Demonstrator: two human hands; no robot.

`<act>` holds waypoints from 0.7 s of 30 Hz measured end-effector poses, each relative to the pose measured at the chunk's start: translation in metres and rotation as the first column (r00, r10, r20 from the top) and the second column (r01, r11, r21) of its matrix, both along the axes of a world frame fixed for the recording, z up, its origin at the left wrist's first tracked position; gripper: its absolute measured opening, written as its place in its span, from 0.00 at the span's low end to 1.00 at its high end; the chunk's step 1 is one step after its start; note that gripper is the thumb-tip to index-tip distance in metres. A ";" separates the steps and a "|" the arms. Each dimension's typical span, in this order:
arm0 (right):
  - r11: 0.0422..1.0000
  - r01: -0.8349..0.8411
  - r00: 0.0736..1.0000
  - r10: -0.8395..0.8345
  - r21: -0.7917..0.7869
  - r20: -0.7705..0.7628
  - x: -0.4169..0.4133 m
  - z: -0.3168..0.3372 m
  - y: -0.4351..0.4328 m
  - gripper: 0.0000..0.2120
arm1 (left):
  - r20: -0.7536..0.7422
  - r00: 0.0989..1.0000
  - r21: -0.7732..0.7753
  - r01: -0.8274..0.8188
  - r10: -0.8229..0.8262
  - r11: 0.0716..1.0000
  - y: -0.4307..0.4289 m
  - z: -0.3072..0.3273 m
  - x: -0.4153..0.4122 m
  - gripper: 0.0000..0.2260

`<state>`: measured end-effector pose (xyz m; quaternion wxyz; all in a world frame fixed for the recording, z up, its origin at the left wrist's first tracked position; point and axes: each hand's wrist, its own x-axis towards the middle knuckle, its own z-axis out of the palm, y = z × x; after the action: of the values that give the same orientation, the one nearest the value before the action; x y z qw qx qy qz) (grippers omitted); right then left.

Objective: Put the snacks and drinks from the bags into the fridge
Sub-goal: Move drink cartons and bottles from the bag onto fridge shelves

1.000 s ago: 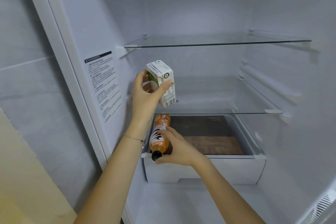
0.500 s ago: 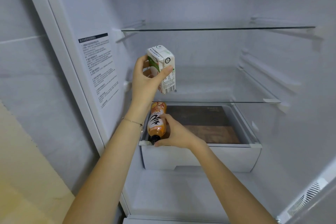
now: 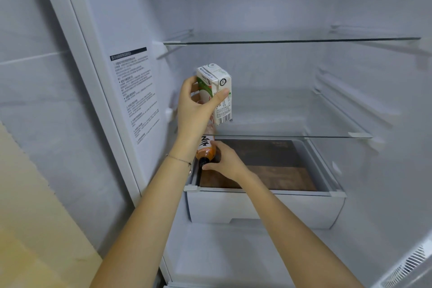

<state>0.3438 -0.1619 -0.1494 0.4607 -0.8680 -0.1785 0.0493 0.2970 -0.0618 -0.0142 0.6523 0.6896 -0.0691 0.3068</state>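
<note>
Head view: the left hand (image 3: 194, 107) grips a carton (image 3: 219, 91) above the glass shelf (image 3: 327, 135). Just below it, the right hand (image 3: 228, 162) holds a bottle (image 3: 206, 148) over the drawer (image 3: 257, 206).

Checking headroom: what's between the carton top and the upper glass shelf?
Nothing: in the head view the stretch between the drink carton and the upper glass shelf is bare.

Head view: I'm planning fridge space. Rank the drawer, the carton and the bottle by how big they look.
1. The drawer, clearly largest.
2. The carton.
3. The bottle, though it is partly hidden, so its place after the carton is unsure.
</note>
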 end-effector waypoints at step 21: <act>0.928 -0.216 0.976 0.207 -0.304 -0.062 -0.039 0.058 -0.010 0.33 | -0.007 1.000 -0.048 0.003 -0.003 0.999 0.003 0.001 0.002 0.23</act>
<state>0.3047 -0.1721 -0.0913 0.3139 -0.9043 -0.2542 0.1384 0.2986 -0.0585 -0.0132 0.6693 0.6748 -0.0605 0.3049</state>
